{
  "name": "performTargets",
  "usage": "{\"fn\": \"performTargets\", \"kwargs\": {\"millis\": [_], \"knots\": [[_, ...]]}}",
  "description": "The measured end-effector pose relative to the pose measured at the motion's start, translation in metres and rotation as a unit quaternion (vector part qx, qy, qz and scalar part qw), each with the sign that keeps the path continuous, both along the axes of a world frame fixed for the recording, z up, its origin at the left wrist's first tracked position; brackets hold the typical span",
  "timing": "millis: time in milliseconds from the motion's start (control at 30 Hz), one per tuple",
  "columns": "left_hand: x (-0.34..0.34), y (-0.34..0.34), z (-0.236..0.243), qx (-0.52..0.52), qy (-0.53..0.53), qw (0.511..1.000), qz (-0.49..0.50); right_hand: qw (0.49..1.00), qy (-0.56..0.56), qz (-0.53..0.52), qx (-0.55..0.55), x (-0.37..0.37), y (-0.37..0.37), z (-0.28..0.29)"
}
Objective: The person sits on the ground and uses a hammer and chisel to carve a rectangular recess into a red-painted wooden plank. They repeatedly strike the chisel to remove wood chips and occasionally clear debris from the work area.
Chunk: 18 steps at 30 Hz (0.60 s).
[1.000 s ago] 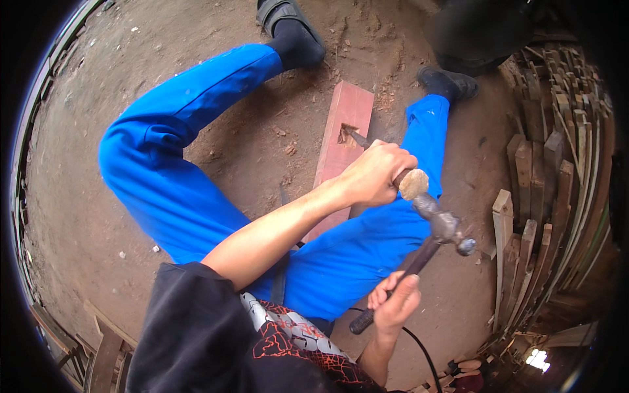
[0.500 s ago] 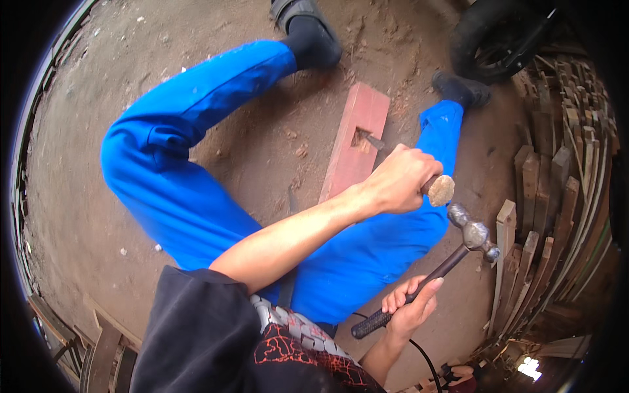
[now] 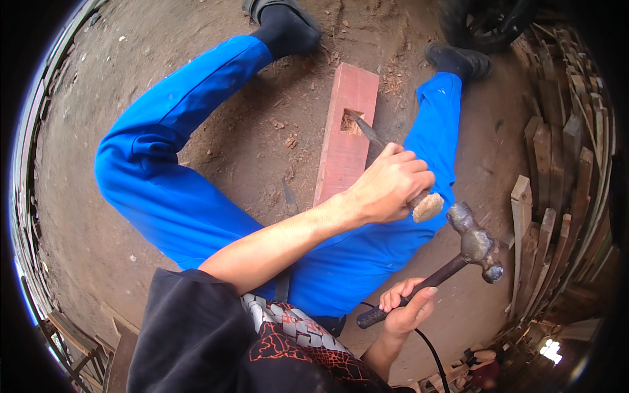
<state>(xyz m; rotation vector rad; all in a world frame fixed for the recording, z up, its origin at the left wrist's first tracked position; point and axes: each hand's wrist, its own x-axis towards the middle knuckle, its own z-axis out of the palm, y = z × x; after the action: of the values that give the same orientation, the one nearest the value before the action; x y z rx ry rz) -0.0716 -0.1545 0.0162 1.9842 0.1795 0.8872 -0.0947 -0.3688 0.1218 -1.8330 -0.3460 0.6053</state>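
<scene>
I sit on a dirt floor in blue trousers, legs apart. A reddish wooden plank (image 3: 347,131) lies between them with a rectangular hole (image 3: 351,121) cut in it. My left hand (image 3: 390,187) grips a chisel (image 3: 393,167); its metal blade slants into the hole and its worn wooden butt sticks out past my fist. My right hand (image 3: 406,308) holds the dark handle of a ball-peen hammer (image 3: 475,239), whose steel head hovers just right of the chisel's butt, not touching it.
Stacked wooden boards (image 3: 557,177) stand along the right side. A dark tyre (image 3: 488,23) sits at the top right. Wood chips lie on the dirt (image 3: 288,141) around the plank. A black cable (image 3: 432,357) runs near my right wrist. More timber (image 3: 78,334) lies bottom left.
The hammer head has swung in toward the chisel's butt from the right. My left hand keeps the chisel in the hole; the view has shifted slightly.
</scene>
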Motion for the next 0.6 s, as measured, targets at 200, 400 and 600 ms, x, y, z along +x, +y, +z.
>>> {"fn": "performTargets", "kwargs": {"millis": [200, 400, 600], "knots": [[-0.002, 0.004, -0.005, 0.007, 0.007, 1.0, -0.004, 0.999, -0.004, 0.047, -0.012, -0.005, -0.005, -0.01], [-0.004, 0.002, -0.009, 0.011, -0.005, 1.0, -0.006, 0.999, -0.022, 0.035, -0.007, -0.015, -0.015, -0.01], [-0.002, 0.005, -0.008, -0.009, -0.001, 1.0, -0.001, 0.962, -0.116, 0.007, 0.249, -0.024, 0.004, -0.014]]}}
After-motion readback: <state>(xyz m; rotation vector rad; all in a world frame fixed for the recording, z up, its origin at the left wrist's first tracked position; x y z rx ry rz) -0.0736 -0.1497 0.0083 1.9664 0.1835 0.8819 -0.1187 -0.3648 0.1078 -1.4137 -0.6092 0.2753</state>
